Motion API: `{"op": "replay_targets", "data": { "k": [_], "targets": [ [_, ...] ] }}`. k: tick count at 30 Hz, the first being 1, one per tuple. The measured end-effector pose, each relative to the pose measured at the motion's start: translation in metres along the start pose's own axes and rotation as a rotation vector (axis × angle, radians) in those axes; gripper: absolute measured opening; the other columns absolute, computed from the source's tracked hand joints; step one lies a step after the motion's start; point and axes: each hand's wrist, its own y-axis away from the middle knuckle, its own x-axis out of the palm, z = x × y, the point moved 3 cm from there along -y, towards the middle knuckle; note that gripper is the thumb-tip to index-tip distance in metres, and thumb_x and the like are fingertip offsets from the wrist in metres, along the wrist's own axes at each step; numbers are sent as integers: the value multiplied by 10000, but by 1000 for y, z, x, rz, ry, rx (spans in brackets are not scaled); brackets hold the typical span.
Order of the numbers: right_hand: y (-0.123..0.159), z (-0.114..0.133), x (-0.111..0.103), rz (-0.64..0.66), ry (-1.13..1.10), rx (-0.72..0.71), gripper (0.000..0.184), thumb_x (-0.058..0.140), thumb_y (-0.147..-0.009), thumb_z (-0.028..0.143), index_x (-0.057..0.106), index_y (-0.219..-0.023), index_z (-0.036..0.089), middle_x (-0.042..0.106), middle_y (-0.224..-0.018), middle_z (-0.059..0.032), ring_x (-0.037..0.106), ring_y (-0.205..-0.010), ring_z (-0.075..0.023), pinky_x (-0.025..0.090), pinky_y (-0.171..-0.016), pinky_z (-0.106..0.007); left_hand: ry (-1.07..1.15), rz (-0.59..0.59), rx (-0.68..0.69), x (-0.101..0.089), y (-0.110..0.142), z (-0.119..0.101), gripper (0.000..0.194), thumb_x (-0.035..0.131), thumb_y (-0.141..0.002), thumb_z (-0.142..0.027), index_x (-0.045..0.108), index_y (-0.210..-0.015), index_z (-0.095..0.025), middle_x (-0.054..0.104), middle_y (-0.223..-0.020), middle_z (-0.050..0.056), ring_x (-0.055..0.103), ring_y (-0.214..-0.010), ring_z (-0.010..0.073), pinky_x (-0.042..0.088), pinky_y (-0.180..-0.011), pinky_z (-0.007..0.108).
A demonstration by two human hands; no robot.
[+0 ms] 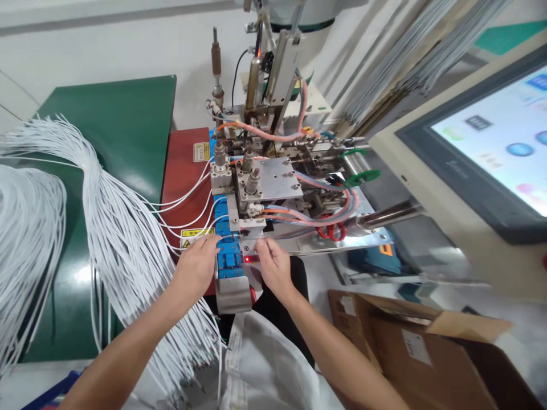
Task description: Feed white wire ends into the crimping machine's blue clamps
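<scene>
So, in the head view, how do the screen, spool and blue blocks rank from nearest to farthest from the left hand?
1. Blue blocks: just right of the left hand.
2. Spool: farther right and forward.
3. Screen: at the far right.

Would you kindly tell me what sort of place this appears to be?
Probably a factory workshop for wire or cable work: there is a metal machine, a large bundle of white wires beside it, and a lit screen.
</scene>
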Motion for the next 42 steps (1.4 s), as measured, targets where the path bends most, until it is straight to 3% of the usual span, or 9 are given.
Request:
{"op": "replay_targets", "data": {
  "k": [3, 8, 11, 15, 22, 25, 29, 35, 42],
  "targets": [
    [5, 3, -4, 31, -58, -27, 363, 401, -866, 379, 449, -565, 182, 430, -544, 32, 429, -531, -104, 353, -549, -235, 54, 53, 51, -12, 5, -1, 202, 425, -885, -185, 564, -1026, -150, 607, -1025, 68, 544, -957, 179, 415, -884, 327],
    [9, 6, -12, 55, -106, -15, 335, 419, -862, 348, 497, -585, 176, 477, -567, 20, 459, -552, -107, 361, -562, -235, 80, 521, 211, -26, 32, -8, 127, 519, -847, -252, 614, -787, -195, 569, -827, 18, 501, -813, 168, 401, -761, 305],
    [10, 7, -14, 53, -113, 6, 336, 417, -862, 344, 500, -583, 175, 479, -566, 18, 459, -552, -108, 360, -559, -237, -20, 594, 201, -29, 43, -9, 164, 512, -846, -228, 587, -711, -175, 542, -818, 33, 474, -800, 188, 381, -753, 340],
    [14, 10, -15, 63, -151, 6, 339, 420, -864, 335, 495, -574, 175, 478, -566, 16, 460, -549, -108, 361, -557, -239, 0, 552, 226, -29, 37, -15, 186, 446, -880, -225, 558, -743, -172, 558, -787, 24, 492, -772, 184, 390, -733, 333],
    [28, 21, -21, 282, -369, -19, 369, 434, -844, 469, 662, -800, 182, 593, -646, -24, 522, -565, -127, 405, -546, -255, 276, 203, 86, -34, 17, -15, 208, 368, -916, -233, 562, -974, -183, 594, -898, 30, 563, -834, 129, 443, -752, 249],
    [33, 23, -26, 423, -632, 155, 508, 423, -786, 605, 664, -941, 185, 607, -595, -33, 504, -475, -133, 397, -452, -260, 243, 209, 85, -32, 19, -15, 239, 342, -916, -200, 563, -1006, -186, 592, -923, 44, 569, -854, 138, 458, -756, 258],
    [31, 32, -38, 279, -858, 167, 471, 532, -705, 605, 668, -890, 194, 661, -709, -79, 558, -540, -164, 458, -523, -313, 137, 296, 82, -24, 26, -19, 285, 320, -900, -153, 575, -1027, -165, 603, -869, 62, 579, -786, 159, 482, -727, 292],
    [25, 40, -30, 100, -494, 193, 179, 654, -700, 351, 609, -756, 187, 595, -586, -3, 522, -499, -112, 458, -517, -257, 220, 277, -11, -13, 28, -30, 331, 350, -904, -229, 509, -1190, -176, 635, -980, 84, 597, -863, 192, 488, -798, 352],
    [35, 49, 5, 260, -529, 276, 233, 604, -725, 353, 526, -624, 159, 484, -506, 43, 434, -448, -70, 375, -443, -197, 539, 2, -160, -17, 12, -44, 304, 458, -869, -287, 568, -1139, -203, 528, -1241, 80, 504, -1121, 184, 411, -963, 329]
  ]
}}
